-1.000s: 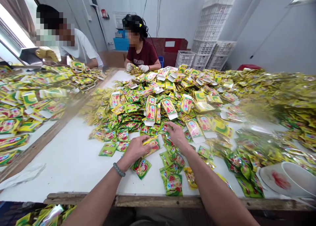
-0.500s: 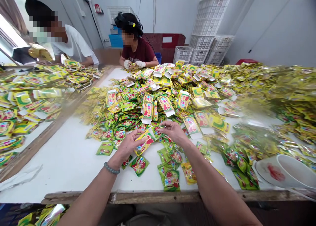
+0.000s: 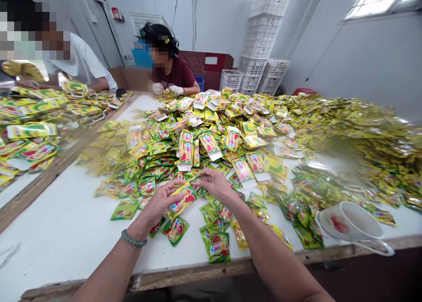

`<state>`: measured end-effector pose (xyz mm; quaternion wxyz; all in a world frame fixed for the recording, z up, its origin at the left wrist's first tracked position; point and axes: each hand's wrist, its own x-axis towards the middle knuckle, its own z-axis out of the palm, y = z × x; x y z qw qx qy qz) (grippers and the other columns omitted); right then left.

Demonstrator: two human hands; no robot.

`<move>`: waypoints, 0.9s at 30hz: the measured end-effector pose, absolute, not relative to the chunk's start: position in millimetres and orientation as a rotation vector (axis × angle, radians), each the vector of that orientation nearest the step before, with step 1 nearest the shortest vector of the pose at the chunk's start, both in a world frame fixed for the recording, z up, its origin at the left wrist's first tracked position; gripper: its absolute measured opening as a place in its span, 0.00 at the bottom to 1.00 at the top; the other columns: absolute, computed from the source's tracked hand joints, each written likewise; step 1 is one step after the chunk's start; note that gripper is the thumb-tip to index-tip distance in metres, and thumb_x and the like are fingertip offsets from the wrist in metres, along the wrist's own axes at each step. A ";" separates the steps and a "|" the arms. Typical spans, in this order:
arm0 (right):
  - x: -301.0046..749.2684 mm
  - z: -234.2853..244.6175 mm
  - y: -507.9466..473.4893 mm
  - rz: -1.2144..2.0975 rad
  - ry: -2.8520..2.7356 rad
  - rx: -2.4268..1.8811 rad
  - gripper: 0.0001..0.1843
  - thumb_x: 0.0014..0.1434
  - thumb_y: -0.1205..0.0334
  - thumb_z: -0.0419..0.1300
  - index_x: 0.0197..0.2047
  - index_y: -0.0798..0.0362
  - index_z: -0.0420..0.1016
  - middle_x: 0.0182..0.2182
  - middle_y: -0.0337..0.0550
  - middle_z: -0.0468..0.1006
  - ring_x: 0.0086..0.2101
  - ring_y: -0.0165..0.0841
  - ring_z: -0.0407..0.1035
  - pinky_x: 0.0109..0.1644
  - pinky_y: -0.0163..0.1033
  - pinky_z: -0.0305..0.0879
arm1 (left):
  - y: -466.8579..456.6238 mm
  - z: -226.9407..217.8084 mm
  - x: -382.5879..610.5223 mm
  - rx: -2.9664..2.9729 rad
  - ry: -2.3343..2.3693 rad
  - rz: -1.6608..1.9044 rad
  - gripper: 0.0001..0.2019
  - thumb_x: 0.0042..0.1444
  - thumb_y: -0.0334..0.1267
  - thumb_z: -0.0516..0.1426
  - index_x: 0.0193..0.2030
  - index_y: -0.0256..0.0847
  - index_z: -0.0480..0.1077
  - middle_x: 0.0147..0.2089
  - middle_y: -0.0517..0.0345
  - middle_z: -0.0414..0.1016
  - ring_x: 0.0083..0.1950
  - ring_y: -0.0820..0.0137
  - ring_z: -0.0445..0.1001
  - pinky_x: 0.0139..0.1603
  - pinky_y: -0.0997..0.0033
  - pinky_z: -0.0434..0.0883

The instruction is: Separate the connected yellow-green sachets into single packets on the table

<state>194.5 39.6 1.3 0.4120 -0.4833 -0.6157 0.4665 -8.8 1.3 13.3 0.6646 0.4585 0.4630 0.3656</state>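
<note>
My left hand (image 3: 161, 203) is closed around a small yellow and green candy box (image 3: 183, 199) with a red fruit picture, holding it tilted above the table. At the box's upper right end, my right hand (image 3: 214, 185) has its thumb and fingers pinched together. What lies between those fingertips is too small and hidden to make out. Below the hands lie loose green candy sachets, one sachet (image 3: 176, 231) under the box and another sachet (image 3: 219, 247) near the table edge. Behind the hands rises a heap of sachets with candy boxes (image 3: 186, 152) on top.
A white cup (image 3: 346, 223) with a red flower stands at the right near the wooden table edge (image 3: 184, 271). A wooden strip (image 3: 42, 185) divides the table at left. Two people sit across, one wearing white gloves (image 3: 176, 90). White crates (image 3: 253, 64) are stacked behind.
My view has turned to the right, so the table's contents sit further left. My right hand's fingertips have come closer to the box's end. The left hand still holds the box.
</note>
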 end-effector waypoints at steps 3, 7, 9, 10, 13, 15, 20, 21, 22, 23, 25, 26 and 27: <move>190.7 6.5 36.9 1.058 -1.440 -1.220 0.19 0.45 0.45 0.69 0.29 0.51 0.72 0.20 0.33 0.66 0.22 0.29 0.59 0.26 0.34 0.55 | 2.4 11.7 -8.1 1.023 1.033 0.860 0.29 0.48 0.44 0.68 0.57 0.41 0.69 0.45 0.54 0.81 0.42 0.67 0.79 0.43 0.71 0.73; 186.5 9.4 33.0 0.898 -1.631 -1.233 0.15 0.50 0.48 0.68 0.28 0.50 0.74 0.20 0.35 0.67 0.23 0.30 0.60 0.28 0.35 0.56 | 3.2 9.1 -8.2 0.999 1.021 0.886 0.29 0.46 0.41 0.69 0.56 0.41 0.71 0.48 0.53 0.81 0.42 0.67 0.79 0.42 0.72 0.73; 191.1 12.0 34.2 0.880 -1.732 -1.222 0.13 0.53 0.48 0.66 0.32 0.49 0.78 0.24 0.37 0.73 0.26 0.31 0.65 0.31 0.36 0.59 | 3.1 8.6 -8.5 0.933 1.010 0.890 0.30 0.44 0.41 0.70 0.56 0.42 0.71 0.48 0.53 0.81 0.41 0.67 0.80 0.40 0.73 0.73; 196.2 13.6 36.6 0.851 -1.758 -1.229 0.13 0.55 0.48 0.64 0.35 0.49 0.79 0.28 0.39 0.76 0.29 0.33 0.67 0.34 0.37 0.61 | 3.1 8.7 -8.4 0.891 1.007 0.889 0.31 0.43 0.40 0.70 0.56 0.42 0.71 0.47 0.53 0.81 0.40 0.67 0.80 0.39 0.73 0.74; 221.6 14.6 51.4 0.465 -1.677 -1.436 0.16 0.62 0.51 0.58 0.45 0.51 0.78 0.44 0.49 0.79 0.43 0.40 0.70 0.48 0.43 0.62 | 3.3 9.7 -7.8 0.781 1.003 0.900 0.32 0.41 0.39 0.71 0.56 0.41 0.71 0.46 0.54 0.82 0.35 0.70 0.80 0.35 0.75 0.75; 241.5 9.0 64.6 0.124 -1.555 -1.704 0.19 0.62 0.54 0.57 0.52 0.55 0.74 0.51 0.57 0.76 0.52 0.47 0.65 0.55 0.50 0.55 | 3.8 10.3 -7.3 0.747 1.010 0.916 0.32 0.40 0.37 0.71 0.55 0.41 0.71 0.47 0.54 0.82 0.34 0.72 0.79 0.33 0.77 0.75; 266.6 -15.7 83.6 -0.080 -1.758 -2.050 0.19 0.58 0.65 0.59 0.53 0.59 0.72 0.49 0.60 0.77 0.50 0.49 0.64 0.54 0.52 0.48 | 4.8 11.1 -8.8 0.748 1.026 0.944 0.33 0.42 0.37 0.71 0.57 0.40 0.70 0.45 0.53 0.82 0.31 0.73 0.79 0.30 0.78 0.74; 266.0 -17.8 83.4 -0.107 -1.815 -2.046 0.15 0.58 0.66 0.57 0.49 0.59 0.74 0.46 0.59 0.78 0.48 0.48 0.65 0.53 0.52 0.48 | 4.9 11.6 -9.3 0.751 1.031 0.952 0.33 0.42 0.37 0.71 0.57 0.39 0.70 0.44 0.53 0.82 0.30 0.72 0.78 0.29 0.78 0.74; 264.3 -18.1 82.2 -0.128 -1.850 -2.022 0.11 0.58 0.67 0.56 0.44 0.58 0.75 0.42 0.58 0.80 0.46 0.47 0.65 0.53 0.52 0.47 | 4.9 12.4 -9.9 0.754 1.038 0.960 0.33 0.41 0.37 0.71 0.57 0.39 0.70 0.42 0.53 0.83 0.30 0.72 0.78 0.29 0.77 0.73; 261.6 -16.7 80.0 -0.141 -1.863 -1.980 0.09 0.58 0.67 0.55 0.40 0.56 0.76 0.39 0.56 0.80 0.46 0.47 0.65 0.53 0.53 0.46 | 4.9 13.3 -10.4 0.761 1.046 0.965 0.34 0.41 0.38 0.71 0.57 0.38 0.70 0.41 0.53 0.83 0.29 0.72 0.78 0.29 0.77 0.73; 254.8 -10.3 73.7 -0.135 -1.850 -1.848 0.09 0.59 0.68 0.54 0.34 0.54 0.76 0.35 0.52 0.81 0.49 0.46 0.63 0.55 0.54 0.44 | 4.7 14.7 -11.0 0.780 1.057 0.966 0.34 0.41 0.38 0.71 0.57 0.38 0.70 0.39 0.53 0.83 0.30 0.71 0.78 0.29 0.76 0.73; 250.8 -6.2 70.1 -0.110 -1.840 -1.767 0.10 0.60 0.68 0.53 0.32 0.53 0.75 0.35 0.50 0.81 0.51 0.46 0.62 0.56 0.53 0.43 | 4.6 15.1 -11.2 0.792 1.060 0.964 0.34 0.41 0.39 0.71 0.57 0.38 0.70 0.39 0.54 0.83 0.30 0.70 0.79 0.30 0.76 0.73; 246.3 -2.4 66.2 -0.058 -1.831 -1.687 0.10 0.60 0.67 0.53 0.30 0.52 0.74 0.35 0.48 0.81 0.51 0.45 0.62 0.56 0.53 0.45 | 4.5 15.0 -11.4 0.807 1.061 0.962 0.34 0.41 0.39 0.71 0.57 0.38 0.70 0.38 0.54 0.83 0.30 0.70 0.79 0.30 0.76 0.73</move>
